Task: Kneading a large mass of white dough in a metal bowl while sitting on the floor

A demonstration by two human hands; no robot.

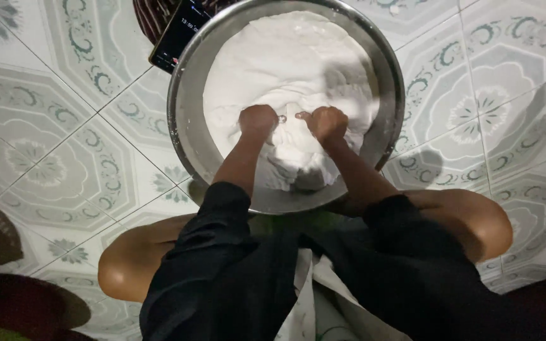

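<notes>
A large round metal basin (188, 129) sits on the tiled floor and holds a big mass of white dough (285, 63). My left hand (257, 120) is clenched into a fist and pressed into the dough near the basin's middle. My right hand (325, 123) is also fisted and pushes into the dough just beside it, a small gap between the two. Both forearms reach forward from black sleeves. My bare knees flank the basin's near rim.
A dark phone (178, 35) with a lit screen leans at the basin's upper left edge, next to a dark woven item (153, 16). Dark round baskets (7, 303) lie at the lower left. Patterned floor tiles (507, 95) surround everything.
</notes>
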